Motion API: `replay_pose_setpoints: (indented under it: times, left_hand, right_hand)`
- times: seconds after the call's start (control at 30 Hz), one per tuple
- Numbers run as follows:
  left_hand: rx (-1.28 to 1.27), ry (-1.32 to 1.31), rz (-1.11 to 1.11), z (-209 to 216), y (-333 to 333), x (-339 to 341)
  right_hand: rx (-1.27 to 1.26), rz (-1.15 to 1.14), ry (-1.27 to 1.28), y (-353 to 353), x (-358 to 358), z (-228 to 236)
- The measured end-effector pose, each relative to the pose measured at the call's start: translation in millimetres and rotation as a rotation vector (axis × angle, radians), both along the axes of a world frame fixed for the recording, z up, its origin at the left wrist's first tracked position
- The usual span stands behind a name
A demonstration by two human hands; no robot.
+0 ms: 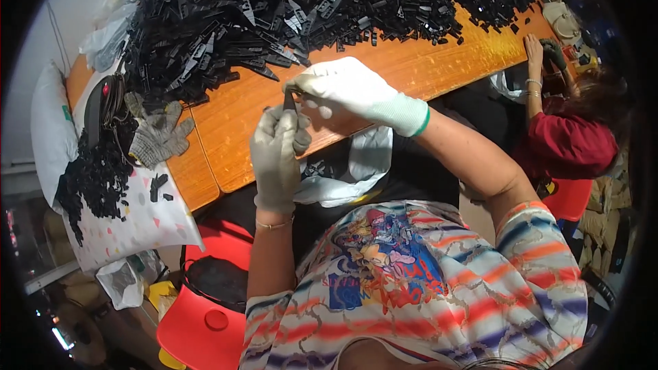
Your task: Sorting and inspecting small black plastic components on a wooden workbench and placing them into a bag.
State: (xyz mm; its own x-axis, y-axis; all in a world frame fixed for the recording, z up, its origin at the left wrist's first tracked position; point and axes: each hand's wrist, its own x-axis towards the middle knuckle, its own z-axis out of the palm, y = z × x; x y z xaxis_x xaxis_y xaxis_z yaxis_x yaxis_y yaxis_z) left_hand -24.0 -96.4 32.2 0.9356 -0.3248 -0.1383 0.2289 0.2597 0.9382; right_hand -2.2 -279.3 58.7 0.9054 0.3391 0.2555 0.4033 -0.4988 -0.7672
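Note:
My left hand [275, 154], in a greyish work glove, pinches the lower end of a slim black plastic piece [289, 101]. At its upper end, the thumb and forefinger of my right hand [356, 89] close on the same piece; this glove is whiter, with a green-edged cuff. The piece is partly covered by the fingers, and its exact kind does not show. Both hands are above the near edge of the wooden table [236, 147]. Beyond them spreads a large pile of black plastic parts [226, 20], some long and pointed, others small.
A spare knitted glove [161, 133] lies at the table's left end, beside small black pieces [99, 178] on a patterned cloth. Below my hands hangs a white plastic bag [370, 164]. A red chair [205, 322] stands lower left. Another person in a dark red sleeve [569, 145] sits at right.

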Motion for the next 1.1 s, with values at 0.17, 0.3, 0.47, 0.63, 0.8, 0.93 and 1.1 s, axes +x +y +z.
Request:
replay_pose_setpoints:
  times: [0.17, 0.3, 0.47, 0.63, 0.8, 0.93, 1.1]
  left_hand:
    - [-0.11, 0.081, -0.18, -3, 2, -17]
    - [-0.193, 0.31, -0.148, -2, -3, -46]
    - [0.042, 0.1, -0.115, -11, 7, -70]
    - [0.215, 0.019, 0.144, -36, 26, -79]
    - [1.046, -0.627, 0.074, -57, 37, -92]
    - [1.167, -0.709, -0.127, -68, 28, -99]
    - [1.335, -0.631, -0.287, -93, 30, -111]
  right_hand:
    - [0.754, -0.07, 0.846, 4, -29, 4]
    - [0.441, -0.101, 0.646, 14, -45, -7]
    - [0.308, -0.101, 0.626, 20, -54, -16]
    - [-0.089, -0.197, 0.17, 33, -23, -9]
    - [-0.306, -0.238, -0.13, 77, 14, -33]
    - [-0.433, -0.166, -0.328, 87, 24, -51]
    - [-0.373, 0.067, -0.324, 75, 16, -52]
